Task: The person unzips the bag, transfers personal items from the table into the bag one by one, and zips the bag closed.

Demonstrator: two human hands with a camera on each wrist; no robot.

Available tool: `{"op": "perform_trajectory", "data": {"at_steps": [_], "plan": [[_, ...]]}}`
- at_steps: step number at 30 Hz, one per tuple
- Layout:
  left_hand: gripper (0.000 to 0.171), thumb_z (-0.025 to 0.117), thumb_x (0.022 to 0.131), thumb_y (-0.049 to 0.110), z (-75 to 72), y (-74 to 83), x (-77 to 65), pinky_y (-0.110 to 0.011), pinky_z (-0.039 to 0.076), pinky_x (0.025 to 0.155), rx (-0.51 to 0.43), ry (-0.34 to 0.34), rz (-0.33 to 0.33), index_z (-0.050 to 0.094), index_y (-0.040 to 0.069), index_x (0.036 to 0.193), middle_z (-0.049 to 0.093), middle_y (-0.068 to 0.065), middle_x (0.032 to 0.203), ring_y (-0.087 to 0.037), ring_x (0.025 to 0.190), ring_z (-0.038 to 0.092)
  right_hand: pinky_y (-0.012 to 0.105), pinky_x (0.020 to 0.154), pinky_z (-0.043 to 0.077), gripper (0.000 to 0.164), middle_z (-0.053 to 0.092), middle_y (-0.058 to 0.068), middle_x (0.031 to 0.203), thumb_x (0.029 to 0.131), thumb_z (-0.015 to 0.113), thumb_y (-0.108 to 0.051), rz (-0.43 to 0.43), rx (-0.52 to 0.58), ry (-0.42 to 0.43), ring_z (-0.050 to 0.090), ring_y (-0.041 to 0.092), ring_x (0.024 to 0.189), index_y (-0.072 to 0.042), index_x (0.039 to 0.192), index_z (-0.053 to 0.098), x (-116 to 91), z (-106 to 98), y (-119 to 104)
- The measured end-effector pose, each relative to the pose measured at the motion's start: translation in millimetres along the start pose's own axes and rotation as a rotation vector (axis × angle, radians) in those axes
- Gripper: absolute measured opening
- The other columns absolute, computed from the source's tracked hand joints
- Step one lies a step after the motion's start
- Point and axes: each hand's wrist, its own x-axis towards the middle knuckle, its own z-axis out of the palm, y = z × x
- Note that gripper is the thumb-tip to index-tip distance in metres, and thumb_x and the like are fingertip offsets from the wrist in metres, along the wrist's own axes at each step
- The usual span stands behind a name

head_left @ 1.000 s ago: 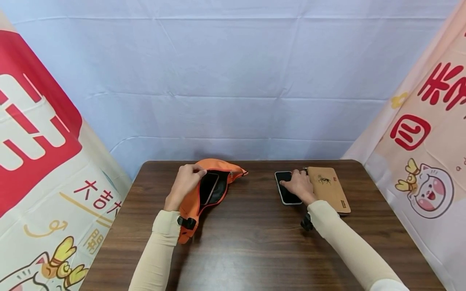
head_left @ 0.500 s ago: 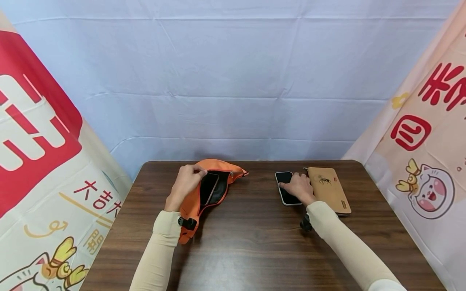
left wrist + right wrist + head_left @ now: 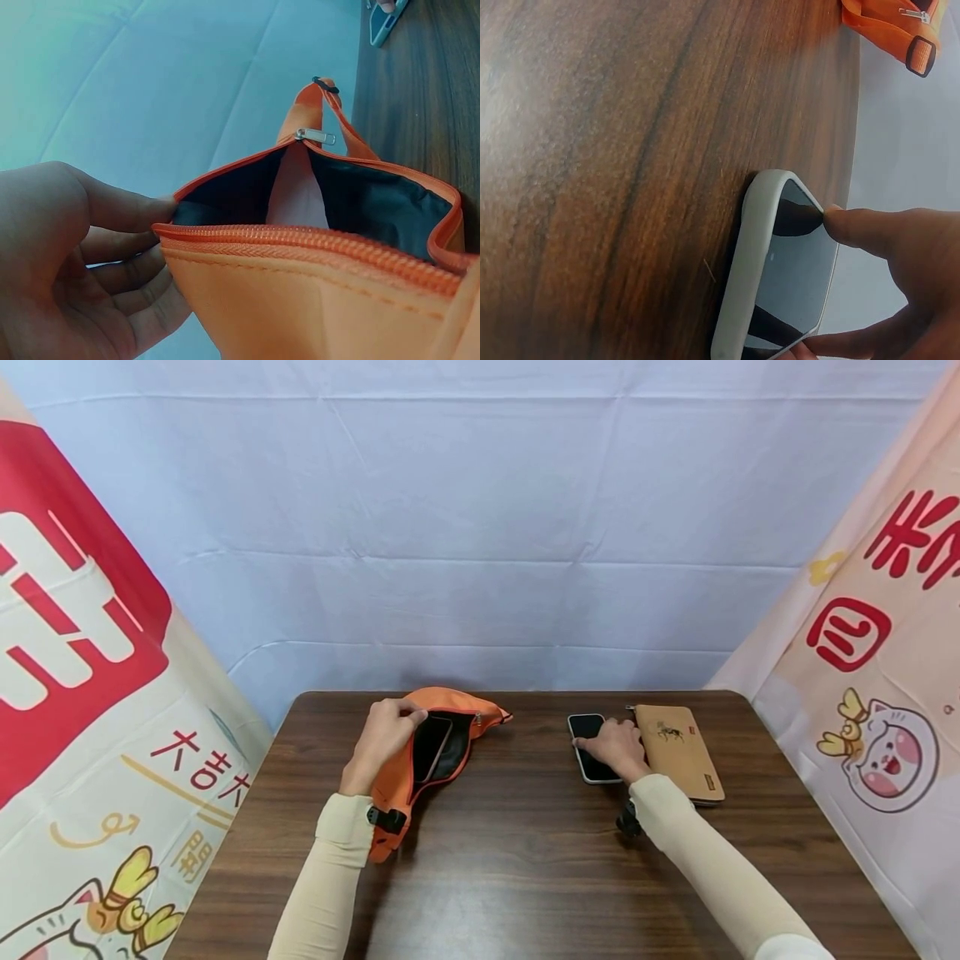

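An orange waist bag (image 3: pixel 388 785) lies unzipped on the left of the table, its dark lining showing. My left hand (image 3: pixel 381 733) pinches the rim of the opening between thumb and fingers (image 3: pixel 139 271). Inside the bag sits a dark-screened phone (image 3: pixel 430 748), whose pale surface shows in the left wrist view. To the right, a second phone (image 3: pixel 592 768) in a light case lies screen up. My right hand (image 3: pixel 617 745) reaches over it and grips it by its edges, thumb on the left edge; in the right wrist view the phone case (image 3: pixel 756 262) is close over the wood.
A tan zip pouch (image 3: pixel 678 752) with a horse print lies right beside my right hand. The brown wooden table (image 3: pixel 510 860) ends at a pale cloth backdrop (image 3: pixel 480 527). Printed cloths (image 3: pixel 862 693) hang at both sides. The bag's strap and buckle (image 3: pixel 921 56) reach toward the table's far side.
My right thumb has slid from over the phone's screen to its left edge. My left hand and the bag stay as they were.
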Motion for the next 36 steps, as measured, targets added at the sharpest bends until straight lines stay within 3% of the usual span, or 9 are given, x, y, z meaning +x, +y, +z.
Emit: {"op": "perform_trajectory", "data": {"at_steps": [11,18,28,36], "plan": [[0.032,0.061,0.11,0.026,0.6,-1.0,0.6,-0.037,0.043,0.067,-0.012,0.002,0.011,0.078,0.003,0.122,0.076,-0.02,0.109,-0.025,0.07,0.052,0.065,0.095,0.048,0.093,0.028,0.051,0.152,0.1,0.069,-0.049,0.04,0.029,-0.023,0.032,0.064,0.139,0.021,0.151,0.036,4.7,0.9,0.5],[0.03,0.062,0.11,0.026,0.7,-1.8,0.4,-0.037,0.043,0.067,-0.008,0.011,0.015,0.079,0.004,0.12,0.076,-0.015,0.106,-0.024,0.068,0.051,0.063,0.095,0.048,0.092,0.03,0.051,0.148,0.098,0.071,-0.05,0.042,0.024,-0.008,0.033,0.064,0.138,0.02,0.148,0.039,7.3,1.8,0.9],[0.028,0.062,0.109,0.026,0.5,-0.5,-0.5,-0.037,0.044,0.069,0.004,0.012,0.009,0.08,0.006,0.119,0.076,-0.012,0.108,-0.023,0.072,0.054,0.064,0.104,0.044,0.104,0.028,0.049,0.15,0.097,0.074,-0.047,0.058,0.061,0.014,0.033,0.062,0.139,0.023,0.155,0.023,7.6,2.0,-1.9],[0.031,0.062,0.11,0.026,0.8,-1.1,0.3,-0.037,0.044,0.068,0.006,0.002,0.009,0.078,0.003,0.123,0.076,-0.013,0.109,-0.024,0.072,0.054,0.06,0.097,0.048,0.096,0.047,0.043,0.135,0.094,0.078,-0.045,0.057,0.144,0.04,0.049,0.055,0.124,0.021,0.146,0.03,5.9,1.1,-0.4]]}}
